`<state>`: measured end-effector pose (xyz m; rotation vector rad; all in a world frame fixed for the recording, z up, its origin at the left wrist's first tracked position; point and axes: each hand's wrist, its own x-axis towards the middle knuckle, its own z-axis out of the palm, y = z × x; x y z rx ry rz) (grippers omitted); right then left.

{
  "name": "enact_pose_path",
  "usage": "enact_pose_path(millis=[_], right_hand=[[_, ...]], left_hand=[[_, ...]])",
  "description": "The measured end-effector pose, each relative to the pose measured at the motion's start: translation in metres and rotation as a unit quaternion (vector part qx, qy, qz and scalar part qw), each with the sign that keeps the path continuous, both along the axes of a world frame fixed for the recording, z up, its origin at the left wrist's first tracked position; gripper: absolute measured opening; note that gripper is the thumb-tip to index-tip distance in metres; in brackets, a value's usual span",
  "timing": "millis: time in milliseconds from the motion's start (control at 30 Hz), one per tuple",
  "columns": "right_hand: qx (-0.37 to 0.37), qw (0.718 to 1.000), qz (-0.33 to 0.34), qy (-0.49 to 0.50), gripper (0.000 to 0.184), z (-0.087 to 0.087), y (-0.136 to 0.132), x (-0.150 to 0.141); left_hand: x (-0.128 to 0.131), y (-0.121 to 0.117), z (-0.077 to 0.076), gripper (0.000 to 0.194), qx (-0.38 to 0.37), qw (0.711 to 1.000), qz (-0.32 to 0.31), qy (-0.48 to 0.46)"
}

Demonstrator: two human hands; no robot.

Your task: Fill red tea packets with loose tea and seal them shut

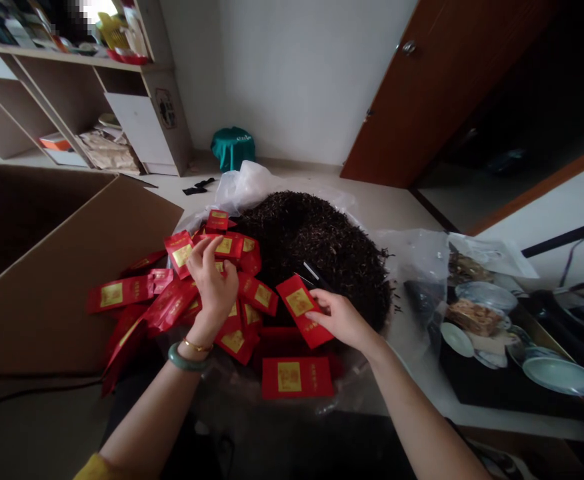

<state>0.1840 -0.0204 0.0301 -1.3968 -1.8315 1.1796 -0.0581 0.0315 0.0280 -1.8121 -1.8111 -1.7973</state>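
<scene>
My right hand (337, 317) pinches a red packet (298, 300) with a gold square label, thumb on its face. Over a heap of similar red packets (172, 303), my left hand (214, 280) has its fingers apart; whether it touches the packet under its fingertips I cannot tell. A jade bangle (187, 358) and a thin gold bracelet circle that wrist. Behind both hands rises a big mound of dark dried leaves (312, 227), like loose tea, in a clear plastic bag (249, 180). A dark tool with a pale strip (313, 271) lies on the leaves. Another red packet (297, 378) lies flat nearest me.
At left stands an open cardboard box (72, 260). To the right, a black tray (465, 383) carries bowls and a bag of brown pieces (475, 317). A green covered stool or bin (233, 148) sits by the wall. The brown door (422, 87) is open.
</scene>
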Motion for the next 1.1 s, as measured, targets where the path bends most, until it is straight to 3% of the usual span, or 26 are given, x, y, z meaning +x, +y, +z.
enact_pose_path(millis=[100,167,233,333,433,567,733,867,1000,1100], right_hand=[[0.004,0.999,0.038,-0.006,0.029,0.0,-0.001,-0.003],[0.04,0.996,0.066,-0.036,0.026,0.003,-0.003,-0.006],[0.117,0.988,0.056,-0.08,0.026,0.004,-0.002,-0.007],[0.26,0.956,-0.071,-0.116,0.031,-0.002,0.003,-0.005],[0.322,0.924,-0.185,-0.089,0.047,-0.012,0.008,-0.003],[0.32,0.925,-0.191,-0.074,0.042,-0.019,0.008,-0.005],[0.375,0.901,-0.196,-0.096,0.031,-0.015,0.004,-0.008],[0.375,0.893,-0.23,-0.097,0.017,-0.012,0.005,-0.007],[0.329,0.909,-0.25,-0.049,0.025,-0.013,0.008,-0.005],[0.341,0.907,-0.243,-0.038,0.028,-0.014,0.008,-0.005]], left_hand=[[0.015,-0.014,0.004,0.044,-0.003,0.98,-0.193,0.05],[0.026,-0.024,0.002,0.041,-0.086,0.933,-0.339,0.087],[0.035,-0.032,-0.002,0.019,-0.171,0.891,-0.408,0.1],[0.043,-0.039,-0.008,0.012,-0.243,0.892,-0.382,0.004],[0.047,-0.04,-0.012,0.01,-0.252,0.911,-0.312,-0.096],[0.052,-0.04,-0.017,0.012,-0.249,0.906,-0.297,-0.167],[0.056,-0.041,-0.025,0.016,-0.259,0.892,-0.311,-0.201],[0.054,-0.042,-0.026,0.014,-0.25,0.899,-0.325,-0.155],[0.051,-0.043,-0.022,0.011,-0.24,0.908,-0.333,-0.086],[0.051,-0.043,-0.021,0.011,-0.232,0.915,-0.318,-0.087]])
